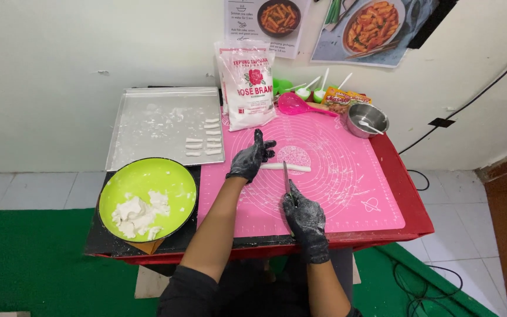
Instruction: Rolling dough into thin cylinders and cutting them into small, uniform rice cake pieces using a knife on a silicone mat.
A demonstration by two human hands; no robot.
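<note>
A thin white dough roll [286,167] lies on the pink mat [347,194]. The gloved left hand [250,158] rests spread on its left end; the gloved right hand [305,220] grips a knife [286,176], blade across the roll. A floury metal tray [142,126] and a green bowl [165,176] sit to the left.

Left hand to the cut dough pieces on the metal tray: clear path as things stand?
Probably yes. The left hand rests on the dough roll on the pink mat, and the cut pieces lie just beyond the mat's edge on the metal tray. Nothing stands between them.
</note>
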